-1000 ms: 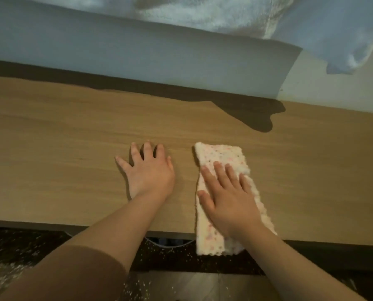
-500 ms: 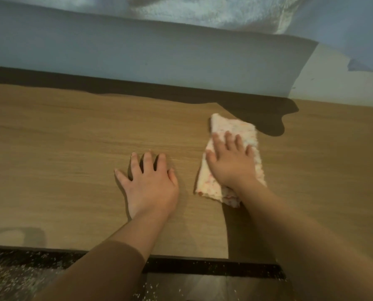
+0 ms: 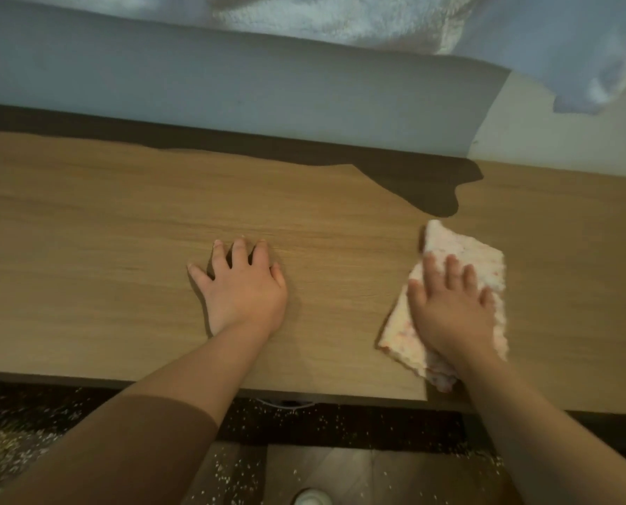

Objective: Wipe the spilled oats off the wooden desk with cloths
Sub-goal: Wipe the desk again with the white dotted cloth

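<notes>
Cloth [image 3: 462, 249] lies near the desk's [image 3: 85, 231] front edge, its middle hidden under your right hand [image 3: 450, 315], pressed flat with straight fingers. Your left hand [image 3: 244, 291] rests spread on the desk, holding nothing.

Likely a home: wooden desk [image 3: 122, 220] against a wall [image 3: 231, 96], towels [image 3: 340, 27] hanging above

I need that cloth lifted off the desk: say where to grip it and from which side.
Pinch the cloth at its far end, bare beyond the right hand's fingertips, coming from above. It lies flat on the desk, so likely only an edge offers a hold; the palm covers its middle.
</notes>
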